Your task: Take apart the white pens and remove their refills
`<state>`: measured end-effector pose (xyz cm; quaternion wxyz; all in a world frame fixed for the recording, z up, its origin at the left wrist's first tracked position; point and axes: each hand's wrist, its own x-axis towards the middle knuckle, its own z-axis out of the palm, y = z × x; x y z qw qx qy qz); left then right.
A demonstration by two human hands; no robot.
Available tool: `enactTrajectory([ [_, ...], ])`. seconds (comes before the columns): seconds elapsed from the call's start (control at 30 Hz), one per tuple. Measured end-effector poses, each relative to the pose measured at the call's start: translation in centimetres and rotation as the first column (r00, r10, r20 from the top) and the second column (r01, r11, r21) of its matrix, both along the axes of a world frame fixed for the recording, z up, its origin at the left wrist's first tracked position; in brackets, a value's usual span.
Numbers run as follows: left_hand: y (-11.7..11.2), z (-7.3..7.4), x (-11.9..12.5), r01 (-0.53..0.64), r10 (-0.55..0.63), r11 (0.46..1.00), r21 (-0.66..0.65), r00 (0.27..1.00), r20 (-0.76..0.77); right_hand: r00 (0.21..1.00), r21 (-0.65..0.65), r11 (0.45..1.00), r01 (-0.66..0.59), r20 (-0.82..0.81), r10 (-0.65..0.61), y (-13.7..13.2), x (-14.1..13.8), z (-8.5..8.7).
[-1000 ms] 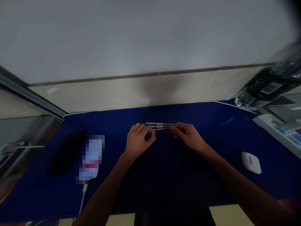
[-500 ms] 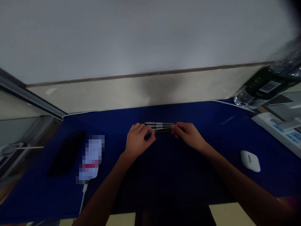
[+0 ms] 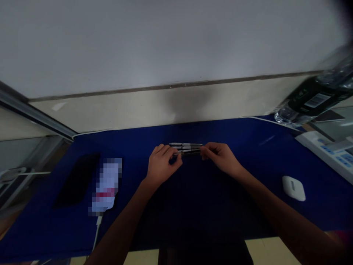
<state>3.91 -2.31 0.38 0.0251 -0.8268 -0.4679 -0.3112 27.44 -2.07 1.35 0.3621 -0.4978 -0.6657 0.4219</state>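
A small bundle of slim black-and-silver pens lies level across the space between my hands, held above the blue desk mat. My left hand grips the bundle's left end between thumb and fingers. My right hand pinches its right end with thumb and fingertips. The middle of the bundle shows between my hands. Part of each end is hidden by my fingers.
On the mat's left lie a black phone and a pixelated pale item with a white cable. A white computer mouse sits right. A keypad device and a plastic bottle stand far right, before a pale wall.
My hands and the pens keep the same hold and position. The whole view has shifted very slightly, with the bottle and the wall edge sitting a little differently.
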Motion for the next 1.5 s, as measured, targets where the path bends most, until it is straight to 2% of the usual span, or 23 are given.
enactTrajectory([
  [0.2, 0.03, 0.00, 0.19, -0.013, 0.013, 1.000, -0.011, 1.000, 0.029, 0.990, -0.048, 0.998, 0.038, -0.131, -0.044, 0.27, -0.11, -0.36],
  [0.37, 0.01, 0.08, 0.14, -0.001, 0.003, 1.000, -0.024, 0.999, 0.046, 1.000, -0.027, 1.000, 0.010, -0.017, -0.010, 0.18, 0.10, -0.11],
  [0.5, -0.02, 0.07, 0.12, -0.001, 0.002, 1.000, -0.027, 0.999, 0.049, 1.000, -0.024, 1.000, 0.006, -0.019, -0.006, 0.07, 0.14, 0.08],
  [0.7, 0.13, 0.12, 0.06, -0.012, 0.013, 1.000, -0.021, 0.998, 0.069, 0.977, -0.043, 0.999, -0.030, -0.213, 0.020, 0.26, 0.03, -0.11],
  [0.9, 0.03, 0.20, 0.15, -0.001, 0.003, 1.000, -0.026, 0.998, 0.069, 1.000, -0.007, 1.000, -0.002, -0.007, 0.002, 0.20, 0.19, 0.03],
  [1.07, -0.04, 0.17, 0.05, 0.003, -0.001, 1.000, -0.026, 0.998, 0.062, 0.999, -0.020, 0.999, -0.032, 0.015, 0.032, 0.08, 0.19, 0.17],
  [1.27, 0.13, 0.21, -0.04, -0.009, 0.011, 0.999, -0.035, 0.998, 0.068, 0.994, -0.003, 0.999, -0.044, -0.098, 0.044, 0.22, 0.12, -0.42],
  [1.5, 0.13, 0.04, 0.02, -0.015, 0.017, 1.000, -0.024, 0.997, 0.072, 0.998, 0.002, 0.999, -0.048, 0.035, 0.048, 0.15, 0.16, -0.18],
])
